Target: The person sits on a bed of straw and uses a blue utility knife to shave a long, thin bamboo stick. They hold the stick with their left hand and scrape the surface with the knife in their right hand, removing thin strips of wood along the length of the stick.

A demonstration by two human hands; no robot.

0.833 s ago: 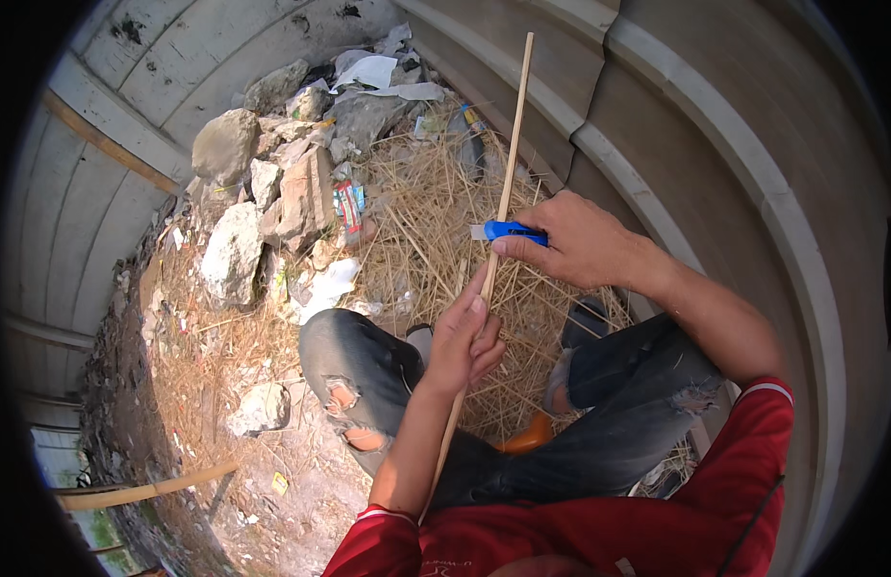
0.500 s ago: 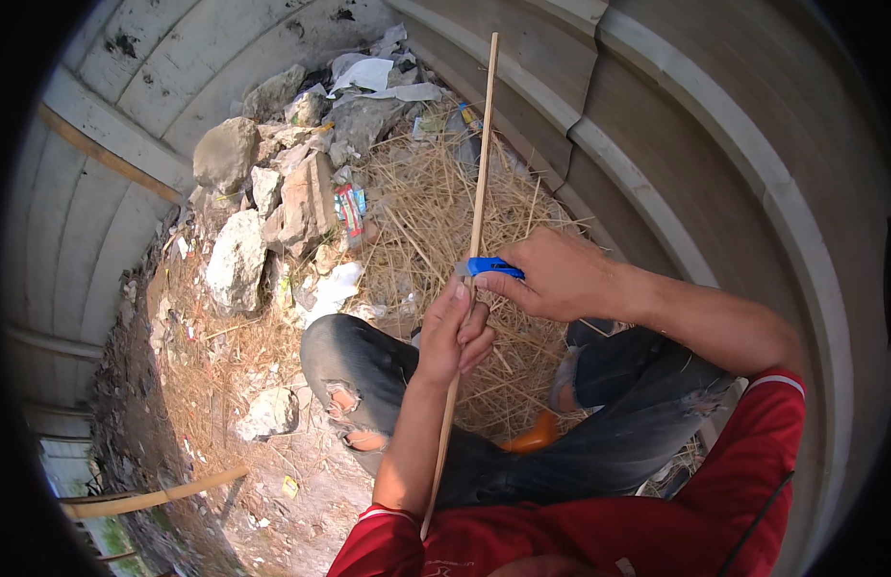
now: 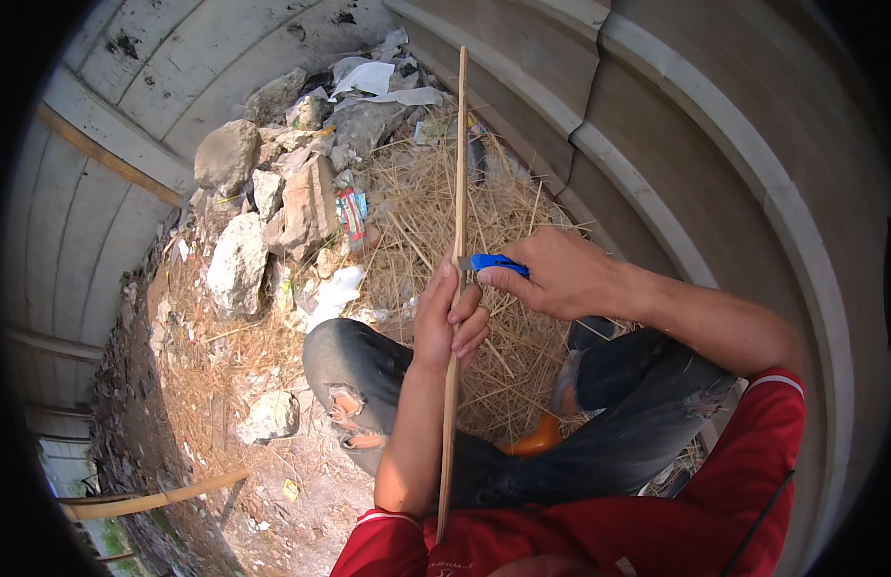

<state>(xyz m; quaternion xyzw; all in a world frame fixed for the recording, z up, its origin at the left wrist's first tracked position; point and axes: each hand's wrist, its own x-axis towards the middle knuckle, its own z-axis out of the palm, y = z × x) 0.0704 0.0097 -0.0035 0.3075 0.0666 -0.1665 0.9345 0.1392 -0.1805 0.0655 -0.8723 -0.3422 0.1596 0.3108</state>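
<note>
For the wooden strip (image 3: 462, 144), expect low weight and fair stiffness, with some spring over so much length — likely to whip or flex if held by one end only. Probably not slippery, judging by the dry, matte surface; could splinter along the grain, so go easy on bare skin. Best to take hold around the middle for balance, keeping fingers clear of the blade (image 3: 465, 262).

Looks long, thin, narrow and nearly straight; pale tan, with a blunt upper end. Slightly bowed, maybe just from the lens. Runs lengthwise up the middle of the view, from the front of the red shirt (image 3: 739, 471) over the jeans (image 3: 570, 476), then above the straw (image 3: 397, 207).

On the left hand (image 3: 433, 332): grip wrapped around the strip near mid-length, with fingers curled in. On the right hand (image 3: 565, 277): grip pinching the blue cutter (image 3: 499, 263) between thumb and fingers — pointed left, with blade at the strip's right edge, just above the left hand. Touching or barely apart: cannot tell.
</note>
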